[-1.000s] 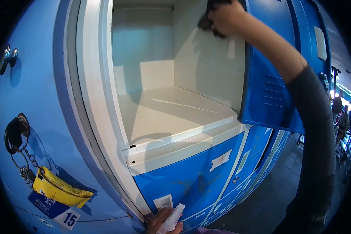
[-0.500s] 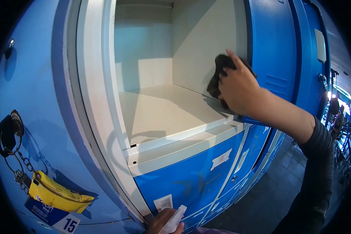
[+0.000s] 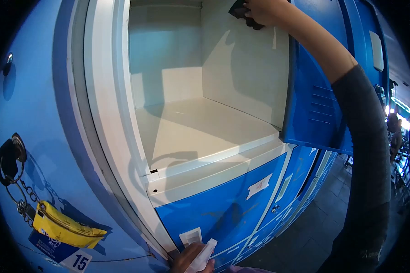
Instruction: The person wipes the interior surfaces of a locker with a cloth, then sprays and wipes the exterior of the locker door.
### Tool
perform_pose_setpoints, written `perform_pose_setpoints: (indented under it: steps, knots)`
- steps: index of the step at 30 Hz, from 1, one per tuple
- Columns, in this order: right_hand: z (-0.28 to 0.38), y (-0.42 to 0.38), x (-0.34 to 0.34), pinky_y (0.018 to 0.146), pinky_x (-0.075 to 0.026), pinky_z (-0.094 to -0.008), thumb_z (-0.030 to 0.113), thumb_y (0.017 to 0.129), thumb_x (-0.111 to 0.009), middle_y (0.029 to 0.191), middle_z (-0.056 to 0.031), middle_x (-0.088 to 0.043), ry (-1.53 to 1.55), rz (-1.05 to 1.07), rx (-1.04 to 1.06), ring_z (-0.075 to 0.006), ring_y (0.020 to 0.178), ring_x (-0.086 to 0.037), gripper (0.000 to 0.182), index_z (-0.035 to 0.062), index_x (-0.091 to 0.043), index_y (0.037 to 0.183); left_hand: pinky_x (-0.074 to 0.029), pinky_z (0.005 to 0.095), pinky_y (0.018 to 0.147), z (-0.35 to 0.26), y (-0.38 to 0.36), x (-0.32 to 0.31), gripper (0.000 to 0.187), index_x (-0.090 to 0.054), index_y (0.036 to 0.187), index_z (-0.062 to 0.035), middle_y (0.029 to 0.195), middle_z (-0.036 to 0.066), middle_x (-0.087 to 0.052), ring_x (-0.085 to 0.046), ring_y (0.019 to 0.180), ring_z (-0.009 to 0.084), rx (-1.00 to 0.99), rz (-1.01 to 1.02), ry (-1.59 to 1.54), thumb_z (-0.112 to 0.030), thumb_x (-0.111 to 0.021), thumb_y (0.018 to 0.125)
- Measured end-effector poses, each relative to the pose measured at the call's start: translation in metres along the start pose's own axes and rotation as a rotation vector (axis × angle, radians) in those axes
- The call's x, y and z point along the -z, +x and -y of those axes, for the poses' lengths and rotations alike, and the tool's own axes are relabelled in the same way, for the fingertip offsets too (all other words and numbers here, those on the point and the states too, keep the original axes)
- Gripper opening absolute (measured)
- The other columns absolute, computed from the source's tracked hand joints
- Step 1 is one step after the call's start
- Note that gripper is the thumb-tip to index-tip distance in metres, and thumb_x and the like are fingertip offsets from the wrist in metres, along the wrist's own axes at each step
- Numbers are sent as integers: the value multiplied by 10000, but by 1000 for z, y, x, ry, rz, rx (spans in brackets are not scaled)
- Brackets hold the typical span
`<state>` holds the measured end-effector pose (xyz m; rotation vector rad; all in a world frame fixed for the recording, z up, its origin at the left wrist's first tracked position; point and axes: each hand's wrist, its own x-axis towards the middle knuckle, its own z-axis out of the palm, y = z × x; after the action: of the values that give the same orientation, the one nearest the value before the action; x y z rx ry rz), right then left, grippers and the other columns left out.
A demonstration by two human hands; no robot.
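Note:
My right hand (image 3: pixel 265 10) is closed on a dark cloth (image 3: pixel 239 10) near the upper part of the right inner wall (image 3: pixel 246 54) of a cream locker compartment. Its arm reaches up across the blue open door (image 3: pixel 312 98). At the bottom edge of the view, my left hand (image 3: pixel 185 256) grips a white spray bottle (image 3: pixel 207 254), of which only the top part shows. That hand sits in front of the blue lower locker door (image 3: pixel 232 204), beside its pale recessed handle (image 3: pixel 191 237).
A blue panel (image 3: pixel 32 109) on the left carries a black ring with a chain (image 3: pixel 25 207), a yellow packet (image 3: pixel 66 227) and a tag marked 15 (image 3: pixel 80 260). The compartment floor (image 3: pixel 200 123) has a raised front lip. Grey floor tiles (image 3: pixel 319 200) lie at the lower right.
My right hand has moved up the right inner wall with the cloth, from near the compartment floor to the top of the view. My left hand stays about where it was.

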<state>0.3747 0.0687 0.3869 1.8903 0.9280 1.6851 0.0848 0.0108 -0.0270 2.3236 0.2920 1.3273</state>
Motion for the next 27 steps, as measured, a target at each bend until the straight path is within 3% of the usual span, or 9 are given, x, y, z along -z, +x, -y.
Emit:
perform_pose_setpoints:
  steps: [2, 4, 7, 11, 14, 17, 19, 21, 27]
  knots:
    - [11, -14, 11, 1054, -99, -672, 444, 883, -501, 1348, -33, -513, -42, 117, 48, -225, 1299, -413, 458, 153, -608, 1221, -480, 402, 653, -1, 0, 2, 523, -577, 1194, -27, 874, 155, -610, -600, 764, 324, -5, 13, 14, 78, -630, 684]
    - [38, -51, -4, 1114, -34, -606, 405, 930, -433, 1409, 48, -454, 22, 120, 155, -143, 1350, -343, 435, 195, -531, 1298, -480, 405, 646, 1, -1, 3, 522, -576, 1194, -28, 867, 152, -613, -602, 762, 323, 13, 51, 18, 72, -635, 685]
    - [80, -113, -10, 1148, 15, -520, 428, 901, -483, 1408, 17, -459, -57, 112, 319, -147, 1341, -361, 488, 175, -521, 1316, -482, 398, 624, 1, 3, 2, 517, -576, 1192, -30, 858, 143, -616, -606, 738, 314, 22, 44, -93, 59, -643, 687]
    - [107, -159, -9, 1145, 42, -518, 412, 921, -438, 1391, -6, -482, -142, 137, 458, -164, 1338, -370, 484, 120, -548, 1291, -486, 386, 608, 7, -6, -1, 516, -574, 1192, -32, 849, 135, -620, -613, 716, 299, 2, 44, -47, 50, -646, 688]
    - [102, -146, -2, 1141, 46, -529, 406, 928, -429, 1389, -7, -483, -22, 230, 426, -163, 1338, -370, 483, 133, -527, 1313, -489, 385, 609, 6, -5, 1, 518, -574, 1193, -32, 848, 136, -622, -617, 720, 291, 39, 77, -46, 44, -649, 686]
    - [82, -110, -4, 1135, 50, -543, 417, 926, -432, 1394, -3, -476, -49, 173, 223, -158, 1344, -359, 498, 147, -498, 1340, -490, 392, 626, 8, -9, -3, 509, -581, 1182, -31, 851, 135, -623, -618, 741, 293, 80, 70, -49, 35, -654, 683]
    - [53, -76, 9, 1147, -3, -511, 438, 913, -450, 1431, -21, -430, -40, 204, 104, -176, 1357, -338, 534, 153, -468, 1365, -490, 397, 639, 9, -8, -3, 496, -589, 1168, -28, 855, 132, -624, -617, 755, 297, 61, 60, -19, 26, -658, 680]
    - [26, -39, 20, 1064, -90, -659, 467, 873, -507, 1365, -39, -498, -115, 204, 60, -235, 1303, -407, 496, 149, -588, 1244, -488, 400, 647, 8, -4, -2, 492, -590, 1163, -28, 857, 129, -625, -613, 766, 306, 84, 79, -21, 19, -661, 678]
    - [0, 13, -3, 1084, -115, -607, 497, 849, -523, 1410, -62, -447, -1, -37, -19, -260, 1333, -358, 583, 115, -539, 1288, -479, 408, 636, 9, -7, -3, 507, -573, 1176, -30, 866, 132, -622, -602, 754, 320, 39, 85, 119, 24, -661, 680]
